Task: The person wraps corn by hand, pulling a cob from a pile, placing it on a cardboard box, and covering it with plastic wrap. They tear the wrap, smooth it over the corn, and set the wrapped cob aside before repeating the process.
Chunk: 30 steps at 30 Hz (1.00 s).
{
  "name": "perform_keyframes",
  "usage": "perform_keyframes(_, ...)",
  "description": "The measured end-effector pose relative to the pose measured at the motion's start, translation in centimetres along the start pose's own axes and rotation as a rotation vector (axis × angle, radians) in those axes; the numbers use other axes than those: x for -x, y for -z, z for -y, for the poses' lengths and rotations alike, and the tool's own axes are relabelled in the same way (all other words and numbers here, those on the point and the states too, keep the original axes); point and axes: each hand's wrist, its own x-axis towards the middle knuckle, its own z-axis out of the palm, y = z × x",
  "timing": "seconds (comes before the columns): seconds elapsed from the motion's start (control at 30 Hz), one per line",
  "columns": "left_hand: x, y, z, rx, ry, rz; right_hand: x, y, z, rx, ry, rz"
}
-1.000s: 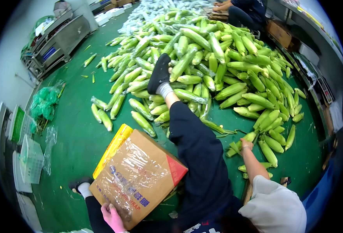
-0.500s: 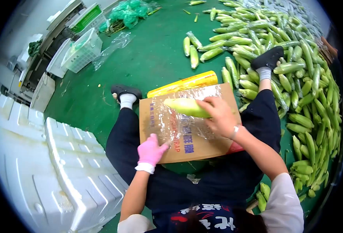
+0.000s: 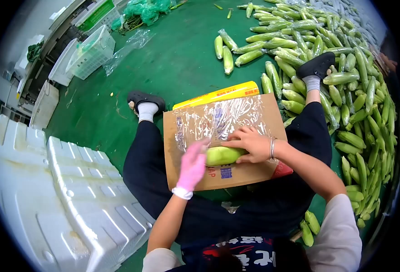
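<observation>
A green ear of corn in its husk [image 3: 222, 156] lies crosswise on a cardboard sheet [image 3: 240, 178] on my lap. Clear plastic film [image 3: 236, 115] covers the upper part of the cardboard. My left hand [image 3: 193, 164], in a pink glove, touches the left end of the corn; its fingers are blurred. My right hand [image 3: 253, 144] is bare and curls over the right end, gripping it. Behind the cardboard lies a yellow roll of film [image 3: 218, 94].
Wrapped corn [image 3: 290, 45] and unwrapped corn [image 3: 376, 154] are heaped to the right. White foam boxes [image 3: 91, 195] stand at the left. Plastic baskets [image 3: 91, 54] and green netting [image 3: 147, 11] are at the upper left. My feet rest on the green floor [image 3: 181, 59].
The corn has come down from above the film onto the lower cardboard with my right hand. My left hand has moved from the cardboard's lower left edge to the corn's left end.
</observation>
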Motion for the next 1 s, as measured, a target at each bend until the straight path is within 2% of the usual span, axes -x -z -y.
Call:
perform_keyframes(0.03,-1.1,-0.8,0.3,-0.450,-0.265,0.137,0.5,0.1,0.4,0.011,-0.014,-0.009)
perform_keyframes(0.07,-1.9,-1.4,0.2,-0.896,-0.535,0.268,1.5,-0.3,1.4,0.034,-0.195,-0.265)
perform_keyframes(0.1,-2.2,-1.7,-0.1,-0.883,-0.541,0.278,2.7,-0.9,2.6,0.055,-0.373,-0.515)
perform_keyframes(0.13,-2.3,-1.7,-0.7,-0.973,-0.502,0.355,4.3,-0.6,4.3,0.049,-0.493,-0.518)
perform_keyframes(0.17,-2.6,-1.6,-1.2,-1.065,-0.462,0.431,5.6,-0.5,5.6,0.066,-0.526,-0.493)
perform_keyframes(0.23,-3.2,-1.5,-1.0,-1.088,-0.513,0.427,7.2,-1.5,6.6,0.235,-0.499,-0.531)
perform_keyframes(0.33,-3.7,-1.0,-1.4,-1.112,-0.518,0.484,11.1,-3.6,2.6,0.349,-0.522,-0.464)
perform_keyframes(0.37,-3.3,-0.6,-1.6,-1.109,-0.527,0.486,11.6,-2.9,1.8,0.300,-0.572,-0.527)
perform_keyframes(0.43,-2.2,-0.1,-1.7,-1.100,-0.462,0.548,11.8,-1.2,-0.5,0.194,-0.596,-0.788)
perform_keyframes(0.5,-0.2,-0.5,-1.9,-1.093,-0.504,0.543,10.2,0.8,0.7,-0.833,-0.952,-0.923)
perform_keyframes(0.53,1.2,-0.7,-2.5,-1.076,-0.487,0.579,9.8,1.2,2.6,-0.961,-0.930,-0.901)
perform_keyframes(0.57,2.2,-0.7,-3.2,-1.063,-0.479,0.609,9.7,0.7,4.9,-0.832,-0.902,-0.796)
perform_keyframes(0.6,3.5,-0.6,-3.8,-1.034,-0.458,0.665,9.6,0.5,7.9,-0.577,-0.854,-0.580)
perform_keyframes(0.63,4.5,-0.6,-4.0,-1.002,-0.434,0.714,9.5,-1.1,9.8,-0.346,-0.618,-0.443)
perform_keyframes(0.67,4.8,-0.6,-3.8,-1.005,-0.293,0.818,9.6,-3.4,11.4,-0.157,-0.466,-0.295)
perform_keyframes(0.7,4.7,-0.4,-3.4,-1.008,-0.281,0.819,9.3,-3.6,12.3,-0.036,-0.408,-0.237)
perform_keyframes(0.77,4.5,-0.1,-2.5,-0.913,-0.256,0.656,7.6,-4.1,9.8,0.040,-0.499,-0.105)
perform_keyframes(0.83,3.3,-1.2,-3.7,-1.060,-0.414,0.305,4.6,-2.8,6.8,0.223,-0.495,-0.187)
perform_keyframes(0.9,1.4,-1.2,-0.9,-1.042,-0.583,0.197,0.7,-2.6,2.1,0.364,-0.504,-0.294)
perform_keyframes(0.97,-0.5,-1.4,0.3,-1.064,-0.595,0.203,-3.6,-1.6,-1.3,-0.028,-0.465,0.072)
perform_keyframes(1.0,-1.3,-1.4,0.7,-1.078,-0.595,0.218,-5.5,-2.1,-1.9,-0.329,-0.391,0.184)
